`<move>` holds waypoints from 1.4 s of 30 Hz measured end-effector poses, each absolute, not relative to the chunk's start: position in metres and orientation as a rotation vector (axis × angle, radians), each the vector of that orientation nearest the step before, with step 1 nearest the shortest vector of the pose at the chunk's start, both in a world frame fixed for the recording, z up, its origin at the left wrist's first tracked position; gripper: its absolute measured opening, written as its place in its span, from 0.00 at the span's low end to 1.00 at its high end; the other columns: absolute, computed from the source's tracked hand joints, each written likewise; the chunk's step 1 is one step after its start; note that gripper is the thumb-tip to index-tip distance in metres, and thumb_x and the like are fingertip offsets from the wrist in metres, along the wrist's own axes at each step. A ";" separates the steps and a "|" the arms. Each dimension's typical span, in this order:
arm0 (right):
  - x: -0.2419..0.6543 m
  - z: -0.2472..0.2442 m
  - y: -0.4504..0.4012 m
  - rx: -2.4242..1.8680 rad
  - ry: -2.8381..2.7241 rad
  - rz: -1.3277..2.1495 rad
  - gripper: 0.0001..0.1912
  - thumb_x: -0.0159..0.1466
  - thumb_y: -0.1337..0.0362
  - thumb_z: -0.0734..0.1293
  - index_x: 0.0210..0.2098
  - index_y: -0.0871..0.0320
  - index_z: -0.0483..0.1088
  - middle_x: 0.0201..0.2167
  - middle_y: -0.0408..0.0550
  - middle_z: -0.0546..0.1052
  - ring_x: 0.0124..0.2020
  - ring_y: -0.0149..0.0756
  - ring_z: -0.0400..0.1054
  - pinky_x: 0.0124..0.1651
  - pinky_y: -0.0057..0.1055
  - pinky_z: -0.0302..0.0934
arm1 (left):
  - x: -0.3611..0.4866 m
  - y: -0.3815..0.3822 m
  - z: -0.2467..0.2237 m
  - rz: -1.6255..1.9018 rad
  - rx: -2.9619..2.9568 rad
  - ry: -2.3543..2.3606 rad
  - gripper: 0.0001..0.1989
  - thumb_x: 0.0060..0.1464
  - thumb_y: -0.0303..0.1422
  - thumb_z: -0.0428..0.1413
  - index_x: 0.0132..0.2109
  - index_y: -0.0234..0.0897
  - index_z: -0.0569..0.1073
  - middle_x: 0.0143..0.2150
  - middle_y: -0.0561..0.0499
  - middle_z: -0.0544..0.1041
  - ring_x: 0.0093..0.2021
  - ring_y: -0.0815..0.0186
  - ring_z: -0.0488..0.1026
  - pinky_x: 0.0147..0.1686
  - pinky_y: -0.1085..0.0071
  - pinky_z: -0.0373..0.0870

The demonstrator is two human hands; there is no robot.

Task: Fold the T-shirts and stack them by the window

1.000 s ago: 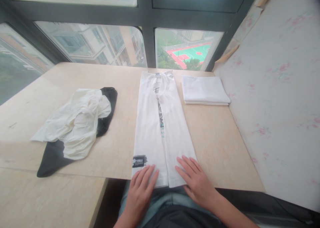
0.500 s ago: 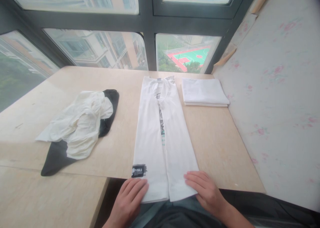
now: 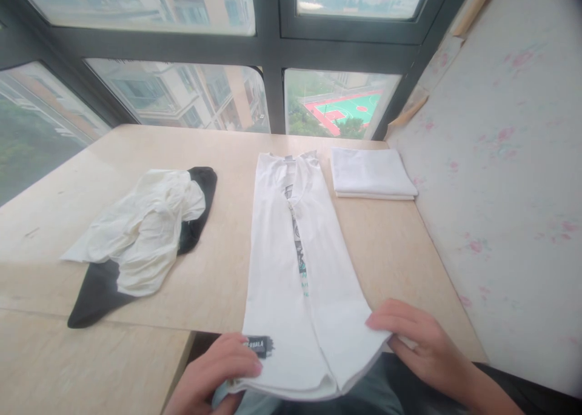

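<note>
The left hand [image 3: 218, 369] and the right hand [image 3: 421, 342] pinch the near corners of a white shirt [image 3: 282, 269], its sides folded inward, its collar at the far end. A black label [image 3: 259, 346] shows by the left fingers. On the tabletop [image 3: 218, 269], a crumpled white cloth [image 3: 150, 227] lies over a black one [image 3: 97, 291] to the left; a folded white cloth [image 3: 371, 171] lies far right, near the floral wall [image 3: 491, 191].

Shirt [image 3: 277, 263] on tbl [image 3: 218, 282] btwn garments [image 3: 148, 233] L & cloth [image 3: 373, 171] R, window [image 3: 177, 97] behind, wall [image 3: 513, 203] far R
</note>
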State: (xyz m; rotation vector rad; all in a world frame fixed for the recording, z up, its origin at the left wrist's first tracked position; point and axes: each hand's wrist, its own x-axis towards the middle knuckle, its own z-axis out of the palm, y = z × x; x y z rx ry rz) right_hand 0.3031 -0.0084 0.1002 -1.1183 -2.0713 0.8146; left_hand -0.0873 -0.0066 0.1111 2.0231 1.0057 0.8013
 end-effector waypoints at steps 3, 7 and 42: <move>0.308 0.112 0.043 -1.134 -1.962 0.748 0.14 0.65 0.72 0.64 0.45 0.52 0.76 0.41 0.47 0.80 0.43 0.35 0.74 0.48 0.30 0.69 | -0.083 0.045 0.122 0.989 1.847 1.101 0.09 0.58 0.27 0.56 0.44 0.43 0.78 0.40 0.48 0.81 0.44 0.61 0.79 0.45 0.68 0.76; 0.304 0.106 0.150 -1.371 -1.712 0.722 0.11 0.63 0.61 0.68 0.44 0.54 0.78 0.40 0.47 0.80 0.40 0.37 0.74 0.43 0.31 0.68 | -0.075 0.149 0.111 1.184 1.608 1.320 0.13 0.54 0.39 0.62 0.44 0.36 0.78 0.42 0.44 0.80 0.43 0.58 0.78 0.43 0.65 0.75; 0.268 0.010 0.259 -1.691 -1.379 0.612 0.18 0.59 0.64 0.64 0.49 0.60 0.74 0.42 0.53 0.79 0.37 0.37 0.73 0.45 0.35 0.68 | -0.058 0.266 0.020 1.019 1.597 1.735 0.24 0.54 0.37 0.56 0.57 0.35 0.71 0.38 0.48 0.76 0.36 0.64 0.73 0.41 0.65 0.71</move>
